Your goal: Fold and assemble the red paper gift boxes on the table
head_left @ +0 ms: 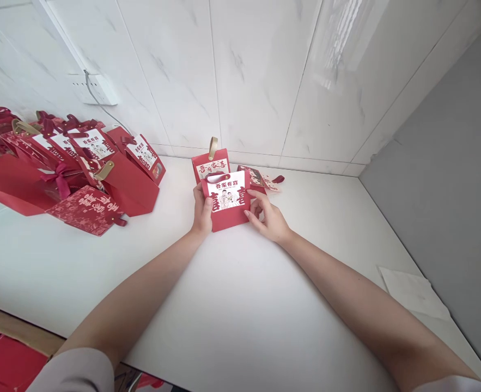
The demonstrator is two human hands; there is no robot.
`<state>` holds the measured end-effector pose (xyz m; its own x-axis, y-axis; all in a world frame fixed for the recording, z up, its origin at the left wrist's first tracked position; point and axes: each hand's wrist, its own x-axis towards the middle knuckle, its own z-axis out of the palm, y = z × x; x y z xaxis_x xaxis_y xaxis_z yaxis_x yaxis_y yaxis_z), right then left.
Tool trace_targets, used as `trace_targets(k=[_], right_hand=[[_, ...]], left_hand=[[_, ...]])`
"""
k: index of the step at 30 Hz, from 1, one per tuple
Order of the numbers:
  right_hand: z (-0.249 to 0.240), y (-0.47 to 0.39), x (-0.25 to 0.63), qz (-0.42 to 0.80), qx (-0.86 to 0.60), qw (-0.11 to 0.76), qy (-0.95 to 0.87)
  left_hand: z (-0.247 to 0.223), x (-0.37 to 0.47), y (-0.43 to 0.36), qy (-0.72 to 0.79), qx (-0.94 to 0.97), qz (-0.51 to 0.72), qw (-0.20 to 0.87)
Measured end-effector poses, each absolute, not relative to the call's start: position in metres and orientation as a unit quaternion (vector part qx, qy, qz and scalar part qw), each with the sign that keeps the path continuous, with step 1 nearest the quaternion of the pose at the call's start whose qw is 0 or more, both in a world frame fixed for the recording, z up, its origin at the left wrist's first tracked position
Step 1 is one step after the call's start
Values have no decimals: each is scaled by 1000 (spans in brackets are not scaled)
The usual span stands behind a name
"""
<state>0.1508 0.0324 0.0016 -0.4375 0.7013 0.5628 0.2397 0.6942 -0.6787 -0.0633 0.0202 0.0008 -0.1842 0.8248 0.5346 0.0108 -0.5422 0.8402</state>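
Note:
A small red gift box [231, 219] with a white label, printed with a couple and red characters, stands on the white table in front of me. My left hand [202, 214] is closed around its left side, thumb on the front. At the right edge, my right hand [271, 219] grips with curled fingers and the thumb low on the side. Right behind it is another red box [210, 160] with a gold strap. A patterned red box [259, 177] with a dark red ribbon lies behind to the right, partly hidden.
Several red gift boxes [136, 188] crowd the table's left side, with a patterned one [87, 209] in front. Behind runs a tiled wall [256, 81] with a socket [93, 90] and cable. A white sheet [414, 291] lies near the right edge. Red items [9, 362] sit below, lower left.

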Motion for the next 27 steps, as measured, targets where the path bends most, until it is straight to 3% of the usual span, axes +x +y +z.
trace_targets(k=[5, 8, 14, 19, 23, 25, 27], right_hand=[[-1, 30, 149, 236, -281, 439, -820], [0, 30, 150, 231, -292, 451, -811], [6, 32, 149, 203, -292, 563, -746], [4, 41, 154, 414, -310, 386, -764], [1, 46, 157, 455, -321, 328, -763], [1, 45, 154, 430, -317, 351, -769], [4, 41, 151, 344, -326, 448, -758]], left_hand=[[13, -58, 12, 413, 573, 681, 194], [12, -58, 11, 439, 554, 656, 264], [5, -59, 16, 373, 544, 639, 395], [5, -57, 15, 382, 557, 622, 397], [4, -56, 14, 389, 546, 594, 445], [2, -57, 16, 378, 544, 588, 465], [0, -59, 17, 378, 565, 585, 444]])
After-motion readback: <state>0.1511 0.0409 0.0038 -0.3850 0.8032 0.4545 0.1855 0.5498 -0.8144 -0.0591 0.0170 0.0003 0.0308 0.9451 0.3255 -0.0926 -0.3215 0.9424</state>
